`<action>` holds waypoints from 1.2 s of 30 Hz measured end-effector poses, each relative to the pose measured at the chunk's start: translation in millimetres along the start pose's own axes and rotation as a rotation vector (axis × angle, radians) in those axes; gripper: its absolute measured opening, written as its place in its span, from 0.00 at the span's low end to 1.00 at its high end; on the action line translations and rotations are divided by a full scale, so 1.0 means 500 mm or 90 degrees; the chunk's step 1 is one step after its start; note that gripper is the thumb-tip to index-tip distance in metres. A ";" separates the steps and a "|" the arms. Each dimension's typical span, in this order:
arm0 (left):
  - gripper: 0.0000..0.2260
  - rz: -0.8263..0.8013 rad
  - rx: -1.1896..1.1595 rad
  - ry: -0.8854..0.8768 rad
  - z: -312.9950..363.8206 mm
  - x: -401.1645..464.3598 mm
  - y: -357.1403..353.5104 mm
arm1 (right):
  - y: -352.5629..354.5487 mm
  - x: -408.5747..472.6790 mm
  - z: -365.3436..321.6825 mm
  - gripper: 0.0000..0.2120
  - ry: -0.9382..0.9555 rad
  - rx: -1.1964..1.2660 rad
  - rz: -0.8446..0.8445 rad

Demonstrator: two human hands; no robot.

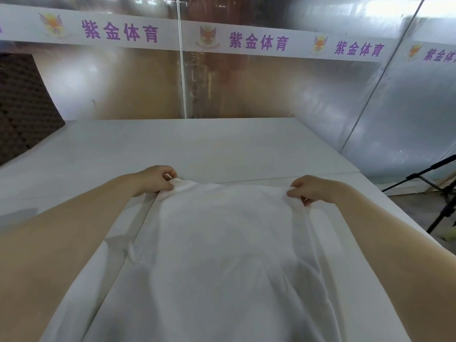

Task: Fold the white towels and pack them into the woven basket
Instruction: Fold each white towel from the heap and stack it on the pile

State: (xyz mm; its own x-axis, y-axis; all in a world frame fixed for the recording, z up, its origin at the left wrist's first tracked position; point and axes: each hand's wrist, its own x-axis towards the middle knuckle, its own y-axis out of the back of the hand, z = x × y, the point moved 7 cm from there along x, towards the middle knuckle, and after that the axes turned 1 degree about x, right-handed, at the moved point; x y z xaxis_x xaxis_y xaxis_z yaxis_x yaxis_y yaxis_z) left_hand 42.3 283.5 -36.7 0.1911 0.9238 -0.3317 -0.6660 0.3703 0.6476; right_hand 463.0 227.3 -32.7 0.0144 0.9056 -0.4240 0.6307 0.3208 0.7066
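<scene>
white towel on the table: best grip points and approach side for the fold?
Grip the towel at its two far corners, coming in from either side, as the left hand and right hand do now. Pinched there, the far edge is stretched straight between them.

The far half of the white table lies bare, so a hand can pass there freely. The near half is covered by the towel. Beyond the far edge a shiny wall closes the way; a black tripod stands at the right.
</scene>
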 end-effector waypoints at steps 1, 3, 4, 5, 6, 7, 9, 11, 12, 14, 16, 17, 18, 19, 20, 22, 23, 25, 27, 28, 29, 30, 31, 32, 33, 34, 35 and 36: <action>0.08 -0.017 0.001 0.000 0.002 0.001 -0.001 | 0.003 0.000 0.002 0.13 -0.001 0.011 -0.012; 0.06 -0.054 -0.003 0.023 0.001 -0.001 -0.004 | 0.009 -0.001 0.004 0.15 -0.008 0.018 -0.038; 0.06 -0.076 -0.002 0.038 0.000 -0.003 -0.004 | 0.013 0.000 0.004 0.16 -0.010 0.013 -0.045; 0.09 -0.096 0.005 0.053 -0.002 -0.005 -0.006 | 0.017 0.000 0.003 0.16 -0.012 0.009 -0.048; 0.12 -0.100 0.011 0.064 -0.005 -0.004 -0.004 | 0.021 -0.001 0.000 0.16 -0.012 0.006 -0.049; 0.14 -0.083 0.016 0.068 -0.008 0.000 0.003 | 0.026 -0.001 -0.004 0.14 -0.009 0.007 -0.045; 0.16 -0.009 0.006 0.065 -0.016 0.011 0.023 | 0.038 0.000 -0.017 0.11 0.014 0.030 -0.002; 0.16 0.067 -0.045 0.064 -0.024 0.018 0.040 | 0.055 0.004 -0.030 0.09 0.052 0.069 0.084; 0.16 0.096 -0.088 0.061 -0.025 0.020 0.044 | 0.063 0.007 -0.035 0.08 0.070 0.070 0.134; 0.14 0.141 -0.185 0.047 -0.018 0.022 0.049 | 0.079 0.013 -0.042 0.08 0.090 0.031 0.218; 0.12 0.155 -0.267 0.030 -0.002 0.019 0.050 | 0.091 0.013 -0.053 0.07 0.101 0.007 0.263; 0.10 0.156 -0.297 0.023 0.003 0.020 0.051 | 0.097 0.013 -0.059 0.07 0.107 0.011 0.274; 0.08 0.160 -0.317 0.016 0.007 0.023 0.056 | 0.104 0.012 -0.064 0.08 0.112 0.013 0.286; 0.05 0.168 -0.332 0.008 0.012 0.023 0.062 | 0.113 0.009 -0.070 0.09 0.112 0.005 0.300; 0.04 0.177 -0.336 -0.004 0.019 0.022 0.071 | 0.123 0.003 -0.076 0.10 0.110 -0.010 0.315; 0.08 0.211 -0.292 -0.034 0.039 0.022 0.092 | 0.145 -0.012 -0.092 0.09 0.113 -0.038 0.355; 0.12 0.239 -0.245 -0.052 0.055 0.018 0.106 | 0.156 -0.021 -0.102 0.09 0.119 -0.040 0.383; 0.14 0.311 -0.175 -0.076 0.086 0.005 0.136 | 0.173 -0.046 -0.127 0.08 0.144 0.001 0.442; 0.10 0.368 -0.148 -0.103 0.114 -0.010 0.165 | 0.187 -0.071 -0.155 0.07 0.175 0.063 0.485; 0.07 0.391 -0.135 -0.115 0.123 -0.017 0.178 | 0.193 -0.084 -0.167 0.07 0.191 0.089 0.501; 0.04 0.413 -0.125 -0.124 0.132 -0.027 0.191 | 0.199 -0.097 -0.179 0.07 0.205 0.111 0.511; 0.04 0.430 -0.119 -0.133 0.139 -0.037 0.204 | 0.205 -0.111 -0.189 0.07 0.215 0.129 0.517; 0.04 0.438 -0.118 -0.139 0.143 -0.047 0.213 | 0.209 -0.125 -0.195 0.06 0.222 0.144 0.516; 0.04 0.433 -0.120 -0.141 0.144 -0.055 0.219 | 0.212 -0.140 -0.198 0.06 0.224 0.154 0.511; 0.05 0.420 -0.117 -0.142 0.143 -0.066 0.221 | 0.210 -0.156 -0.198 0.06 0.227 0.160 0.500; 0.04 0.404 -0.108 -0.144 0.141 -0.080 0.222 | 0.205 -0.176 -0.198 0.06 0.228 0.159 0.487; 0.04 0.387 -0.094 -0.145 0.137 -0.098 0.219 | 0.197 -0.196 -0.197 0.06 0.231 0.155 0.474; 0.04 0.368 -0.074 -0.146 0.132 -0.119 0.212 | 0.185 -0.217 -0.193 0.06 0.234 0.157 0.461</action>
State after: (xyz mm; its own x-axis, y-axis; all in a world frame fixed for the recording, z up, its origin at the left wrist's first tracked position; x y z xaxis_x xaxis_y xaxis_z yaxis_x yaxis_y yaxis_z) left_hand 8.0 274.4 97.1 -0.0810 0.9735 0.2137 -0.7791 -0.1955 0.5956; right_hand 444.9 185.6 133.2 0.2534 0.9104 0.3271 0.7146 -0.4041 0.5711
